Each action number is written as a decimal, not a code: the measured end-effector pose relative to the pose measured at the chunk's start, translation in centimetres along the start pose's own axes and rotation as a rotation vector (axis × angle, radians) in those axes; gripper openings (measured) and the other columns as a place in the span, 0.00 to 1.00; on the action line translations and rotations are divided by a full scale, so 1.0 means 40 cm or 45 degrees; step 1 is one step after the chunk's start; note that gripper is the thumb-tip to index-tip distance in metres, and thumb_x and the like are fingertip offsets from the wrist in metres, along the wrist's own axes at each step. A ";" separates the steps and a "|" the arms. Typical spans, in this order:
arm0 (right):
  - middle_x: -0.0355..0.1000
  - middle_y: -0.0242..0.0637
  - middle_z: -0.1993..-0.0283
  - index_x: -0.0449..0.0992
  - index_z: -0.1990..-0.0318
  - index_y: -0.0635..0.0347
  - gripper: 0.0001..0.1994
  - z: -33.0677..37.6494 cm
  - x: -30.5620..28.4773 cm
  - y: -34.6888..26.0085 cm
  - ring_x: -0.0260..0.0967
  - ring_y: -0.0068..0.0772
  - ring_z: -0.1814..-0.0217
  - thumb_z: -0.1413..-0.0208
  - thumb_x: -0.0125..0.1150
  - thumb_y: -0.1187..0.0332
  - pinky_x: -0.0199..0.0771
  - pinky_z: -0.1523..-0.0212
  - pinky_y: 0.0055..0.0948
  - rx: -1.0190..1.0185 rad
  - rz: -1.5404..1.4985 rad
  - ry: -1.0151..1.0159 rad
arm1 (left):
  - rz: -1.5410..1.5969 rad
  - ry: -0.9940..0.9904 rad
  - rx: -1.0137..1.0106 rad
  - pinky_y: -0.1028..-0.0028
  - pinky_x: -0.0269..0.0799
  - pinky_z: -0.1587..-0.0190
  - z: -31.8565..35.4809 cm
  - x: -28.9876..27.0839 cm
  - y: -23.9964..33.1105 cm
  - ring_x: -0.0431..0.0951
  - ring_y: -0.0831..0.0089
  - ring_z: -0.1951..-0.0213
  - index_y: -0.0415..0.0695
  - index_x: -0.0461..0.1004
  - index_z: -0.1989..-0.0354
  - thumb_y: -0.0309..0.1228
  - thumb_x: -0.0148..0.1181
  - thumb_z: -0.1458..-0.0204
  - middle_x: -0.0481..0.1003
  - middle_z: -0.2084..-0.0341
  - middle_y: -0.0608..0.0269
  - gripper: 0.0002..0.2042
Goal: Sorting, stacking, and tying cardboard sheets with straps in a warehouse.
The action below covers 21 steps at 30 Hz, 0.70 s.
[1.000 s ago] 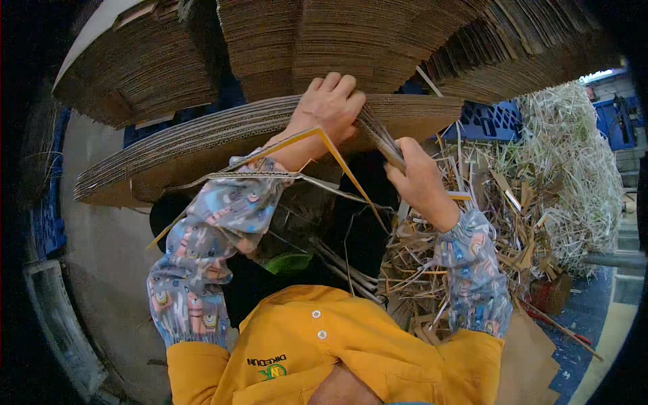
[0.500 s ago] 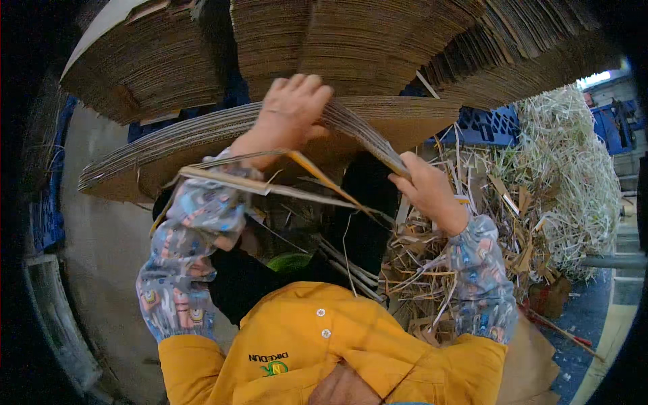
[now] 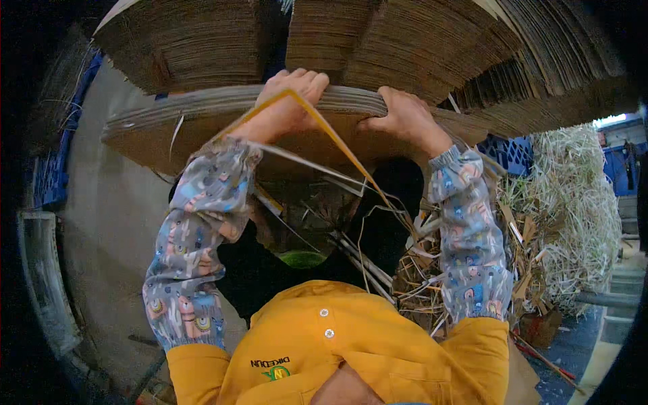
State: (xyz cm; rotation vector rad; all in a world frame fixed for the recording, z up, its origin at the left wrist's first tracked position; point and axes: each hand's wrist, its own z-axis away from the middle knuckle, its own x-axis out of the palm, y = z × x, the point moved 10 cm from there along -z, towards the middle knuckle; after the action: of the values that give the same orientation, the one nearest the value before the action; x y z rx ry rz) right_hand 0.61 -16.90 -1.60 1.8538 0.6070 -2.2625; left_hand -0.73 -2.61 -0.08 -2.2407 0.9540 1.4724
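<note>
A thick stack of brown corrugated cardboard sheets (image 3: 202,135) stands on edge in front of me, its layered top edge running left to right. My left hand (image 3: 290,101) is closed over that edge near the middle, fingers reaching to the far side. To its right, my right hand (image 3: 408,118) grips the same edge, thumb on the near face and fingers over the top. A bent cardboard strip (image 3: 331,131), yellowish on one side, hangs in front of my left wrist and slopes down to the right. The lower part of the stack is in shadow.
Large stacks of cardboard (image 3: 425,50) rise beyond. Offcut strips (image 3: 422,287) lie heaped by my right forearm, beside a tall pile of pale shredded paper (image 3: 574,209). A blue plastic crate (image 3: 509,155) stands behind. Something round and green (image 3: 300,259) sits between my legs.
My right hand has moved up and left onto the stack's top edge. The sheets it held bent toward me now lie back in line. The loose strips have shifted near my left wrist.
</note>
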 end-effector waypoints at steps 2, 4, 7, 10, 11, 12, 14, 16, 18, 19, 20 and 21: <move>0.73 0.49 0.62 0.70 0.60 0.64 0.28 0.015 -0.032 -0.041 0.69 0.54 0.57 0.57 0.65 0.46 0.68 0.59 0.46 -0.025 0.224 0.295 | 0.081 -0.008 0.053 0.64 0.70 0.60 -0.015 -0.023 -0.040 0.75 0.60 0.60 0.47 0.69 0.64 0.48 0.72 0.70 0.75 0.68 0.58 0.27; 0.73 0.48 0.63 0.70 0.62 0.64 0.28 0.029 -0.038 -0.074 0.69 0.52 0.57 0.57 0.65 0.46 0.68 0.57 0.45 -0.063 0.210 0.389 | 0.052 0.123 0.113 0.65 0.70 0.60 -0.030 -0.059 -0.068 0.75 0.59 0.60 0.45 0.69 0.63 0.48 0.72 0.71 0.75 0.68 0.58 0.28; 0.73 0.47 0.63 0.70 0.64 0.64 0.27 0.068 -0.037 -0.024 0.69 0.50 0.57 0.57 0.64 0.46 0.67 0.55 0.43 -0.004 0.308 0.531 | 0.196 0.075 0.192 0.63 0.69 0.60 -0.080 -0.008 -0.024 0.75 0.57 0.60 0.44 0.70 0.63 0.49 0.72 0.70 0.75 0.69 0.57 0.28; 0.72 0.49 0.60 0.70 0.62 0.65 0.26 0.079 -0.019 -0.020 0.68 0.51 0.55 0.57 0.66 0.49 0.67 0.54 0.43 -0.042 0.302 0.612 | 0.128 0.083 0.165 0.63 0.68 0.58 -0.056 0.003 0.002 0.75 0.57 0.59 0.44 0.70 0.64 0.49 0.72 0.70 0.75 0.68 0.57 0.28; 0.71 0.50 0.58 0.70 0.61 0.66 0.26 0.075 -0.013 -0.029 0.67 0.52 0.54 0.57 0.67 0.50 0.67 0.54 0.43 -0.103 0.243 0.634 | 0.085 0.014 0.085 0.63 0.67 0.56 -0.034 0.014 -0.014 0.74 0.59 0.58 0.45 0.69 0.62 0.50 0.73 0.71 0.75 0.66 0.58 0.30; 0.71 0.50 0.58 0.70 0.61 0.66 0.26 0.076 -0.023 -0.039 0.67 0.52 0.54 0.57 0.67 0.50 0.67 0.54 0.43 -0.106 0.248 0.643 | 0.078 0.022 0.087 0.63 0.67 0.56 -0.026 0.008 -0.014 0.74 0.59 0.58 0.45 0.69 0.62 0.50 0.73 0.71 0.75 0.66 0.58 0.30; 0.67 0.51 0.54 0.70 0.60 0.66 0.26 0.088 -0.065 -0.077 0.64 0.52 0.50 0.59 0.70 0.53 0.67 0.53 0.43 -0.216 0.311 0.768 | -0.037 0.043 0.047 0.64 0.66 0.56 -0.012 0.001 -0.022 0.74 0.61 0.56 0.47 0.68 0.59 0.50 0.73 0.71 0.75 0.64 0.60 0.32; 0.66 0.50 0.54 0.69 0.61 0.66 0.27 0.062 -0.064 -0.072 0.64 0.52 0.50 0.61 0.71 0.54 0.68 0.54 0.43 -0.150 0.371 0.648 | -0.078 -0.010 0.004 0.63 0.66 0.56 -0.019 0.023 -0.018 0.74 0.62 0.56 0.46 0.68 0.58 0.50 0.73 0.71 0.74 0.64 0.61 0.33; 0.64 0.49 0.54 0.69 0.62 0.66 0.27 0.032 -0.055 -0.051 0.63 0.52 0.50 0.62 0.72 0.54 0.68 0.55 0.43 -0.092 0.433 0.533 | -0.126 -0.057 -0.044 0.63 0.66 0.57 -0.033 0.043 -0.001 0.74 0.62 0.56 0.46 0.67 0.57 0.50 0.73 0.71 0.74 0.64 0.61 0.33; 0.64 0.50 0.54 0.68 0.61 0.66 0.27 0.025 -0.044 -0.037 0.63 0.54 0.50 0.61 0.71 0.55 0.69 0.55 0.44 -0.130 0.373 0.481 | -0.083 -0.033 -0.056 0.64 0.66 0.58 -0.040 0.047 0.022 0.74 0.62 0.56 0.46 0.67 0.57 0.49 0.73 0.71 0.74 0.64 0.61 0.33; 0.64 0.51 0.54 0.67 0.61 0.65 0.26 0.016 -0.039 -0.029 0.63 0.55 0.51 0.60 0.71 0.55 0.69 0.55 0.46 -0.173 0.315 0.433 | -0.045 -0.004 -0.069 0.64 0.67 0.59 -0.049 0.042 0.040 0.74 0.63 0.56 0.45 0.67 0.57 0.49 0.73 0.72 0.74 0.64 0.60 0.33; 0.64 0.51 0.54 0.67 0.61 0.65 0.26 0.019 -0.036 -0.020 0.63 0.55 0.51 0.60 0.71 0.55 0.69 0.55 0.46 -0.180 0.331 0.445 | -0.020 -0.047 -0.086 0.64 0.67 0.60 -0.060 0.055 0.052 0.74 0.62 0.57 0.45 0.67 0.58 0.48 0.73 0.71 0.73 0.65 0.60 0.33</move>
State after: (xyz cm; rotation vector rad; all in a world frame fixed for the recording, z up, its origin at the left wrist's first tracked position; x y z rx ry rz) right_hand -0.05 -16.66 0.06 2.1304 0.5196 -1.7060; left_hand 0.13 -6.32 -0.78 -2.2544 0.8863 1.5560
